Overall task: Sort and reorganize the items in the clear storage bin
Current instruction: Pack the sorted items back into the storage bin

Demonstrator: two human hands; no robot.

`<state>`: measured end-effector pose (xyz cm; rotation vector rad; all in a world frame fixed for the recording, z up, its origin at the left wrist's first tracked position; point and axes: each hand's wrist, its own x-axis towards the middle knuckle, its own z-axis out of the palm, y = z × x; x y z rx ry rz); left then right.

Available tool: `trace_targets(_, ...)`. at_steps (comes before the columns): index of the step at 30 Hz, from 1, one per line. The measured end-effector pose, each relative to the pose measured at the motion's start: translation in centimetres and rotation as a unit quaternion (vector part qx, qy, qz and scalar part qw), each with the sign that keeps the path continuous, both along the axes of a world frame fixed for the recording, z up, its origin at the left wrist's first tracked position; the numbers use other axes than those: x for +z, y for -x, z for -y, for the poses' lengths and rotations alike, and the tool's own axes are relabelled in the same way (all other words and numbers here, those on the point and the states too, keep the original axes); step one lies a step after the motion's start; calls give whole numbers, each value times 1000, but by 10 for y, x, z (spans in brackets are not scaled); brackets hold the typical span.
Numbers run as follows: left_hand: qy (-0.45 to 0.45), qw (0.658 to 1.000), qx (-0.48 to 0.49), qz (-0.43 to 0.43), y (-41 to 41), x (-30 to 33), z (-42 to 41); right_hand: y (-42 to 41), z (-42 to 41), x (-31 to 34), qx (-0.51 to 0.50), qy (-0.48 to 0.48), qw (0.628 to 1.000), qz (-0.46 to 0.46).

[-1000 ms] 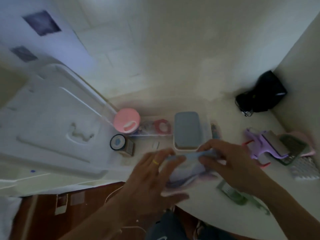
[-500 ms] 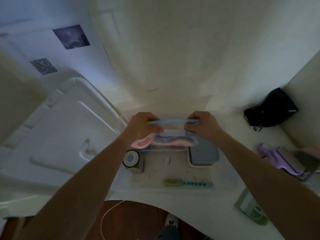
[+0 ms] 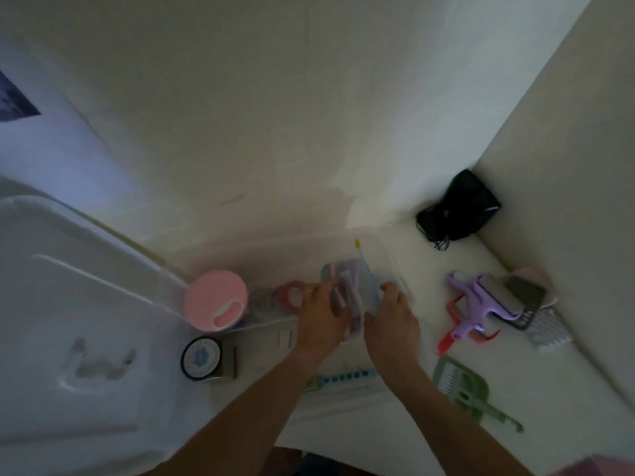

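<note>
A clear zip pouch (image 3: 357,286) with purple and pink things inside stands on edge in the right part of the clear storage bin (image 3: 395,266). My left hand (image 3: 321,316) grips its left side and my right hand (image 3: 395,316) grips its right side. Inside the bin, to the left, stand a pink round lidded container (image 3: 215,298) and a round black-rimmed tin (image 3: 201,358). A red ring-shaped item (image 3: 290,295) lies behind my left hand. A blue and green strip tool (image 3: 343,377) lies near the bin's front wall. The image is blurred.
The bin's white lid (image 3: 68,321) leans at the left. On the white surface to the right lie a purple and red tool (image 3: 477,307), a green slotted tool (image 3: 464,389), a dark mesh item (image 3: 525,297) and a black bag (image 3: 458,207) in the corner.
The pouch was held stretched flat by its top edge above the bin. Now it is lower, turned on edge, at the bin's right side, over where the grey box was.
</note>
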<state>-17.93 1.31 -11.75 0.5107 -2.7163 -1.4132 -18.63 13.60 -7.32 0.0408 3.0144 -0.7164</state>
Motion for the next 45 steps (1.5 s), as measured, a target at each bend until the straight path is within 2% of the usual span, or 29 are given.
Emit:
trace_targets(3, 55, 997, -21, -43, 1, 1, -4, 2, -5, -5, 111, -117, 984, -70)
trace_targets(6, 123, 988, -49, -82, 0, -2, -4, 13, -5, -26, 199, -205, 955, -78)
trace_targets(10, 211, 963, -85, -146, -3, -4, 0, 28, -4, -19, 244, -196, 947, -75)
trace_targets(13, 213, 950, -144, -178, 0, -16, 1, 27, -4, -18, 258, -148, 950, -94)
trace_targets(17, 114, 969, -142, -167, 3, -19, -4, 25, -8, -45, 269, -55, 959, -73)
trace_targets(21, 110, 977, -76, -167, -1, -10, -3, 26, -10, -46, 274, -62, 954, -109)
trace_targets(24, 212, 962, -113, -133, 0, -21, 1, 29, -11, -37, 290, -125, 944, -95)
trace_targets(27, 337, 922, -186, -49, 0, -32, -3, 29, -14, -43, 279, -174, 944, -27)
trace_targets(29, 359, 916, -176, -27, -1, -24, -10, 29, -14, -37, 290, -185, 939, -22)
trace_targets(31, 369, 917, -146, -44, 1, -5, -22, 28, -18, -22, 312, -160, 934, -66)
trace_targets(34, 364, 916, -140, -95, 15, 26, -51, 23, -49, 23, 215, -25, 961, -170)
trace_targets(36, 327, 926, -127, -139, 25, 46, -85, 17, -91, 42, 159, 49, 964, -207)
trace_targets(38, 301, 924, -125, -201, 31, 62, -130, 15, -138, 43, 55, 75, 976, -195)
trace_targets(40, 283, 918, -174, -217, 34, 69, -178, 17, -182, 32, -80, 118, 984, -111)
trace_targets(41, 282, 920, -203, -184, 36, 67, -200, 19, -201, 25, -132, 145, 978, -66)
trace_targets(43, 218, 951, -217, -38, 43, 57, -236, 29, -234, 1, -211, 189, 959, 25)
trace_targets(45, 186, 958, -211, 63, 55, 31, -263, 45, -256, -32, -271, 243, 921, 139)
